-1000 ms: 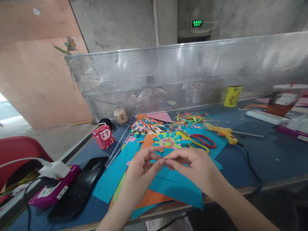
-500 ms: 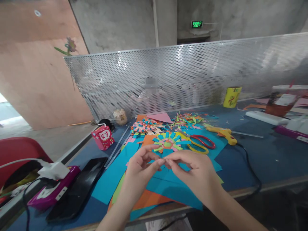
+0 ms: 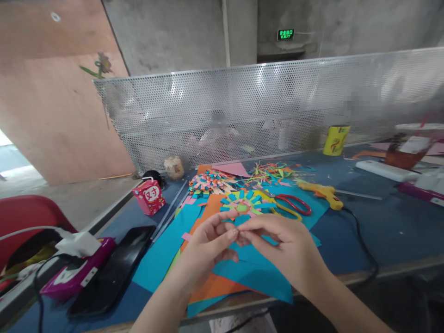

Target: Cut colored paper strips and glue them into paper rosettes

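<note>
My left hand (image 3: 213,240) and my right hand (image 3: 277,238) meet at their fingertips above blue paper sheets (image 3: 255,273). Both are pinched closed, and whatever lies between the fingers is too small to make out. Just beyond them a paper flower (image 3: 243,206) with blue, green and pink strips rests on the sheets. To its right lie scissors (image 3: 293,203) with red and yellow handles. A fringed paper piece (image 3: 211,181) in mixed colours sits behind, beside a heap of thin paper scraps (image 3: 272,173).
A yellow glue gun (image 3: 324,193) with a black cord lies at right. At left are a black phone (image 3: 111,273), a purple power strip (image 3: 81,273) and a pink drink carton (image 3: 149,198). A perforated metal divider (image 3: 256,111) stands behind, near a yellow roll (image 3: 336,140).
My left hand has turned slightly, with its lower fingers now showing beneath the thumb. My right hand remains pinched at nearly the same spot. The camera view has shifted a little.
</note>
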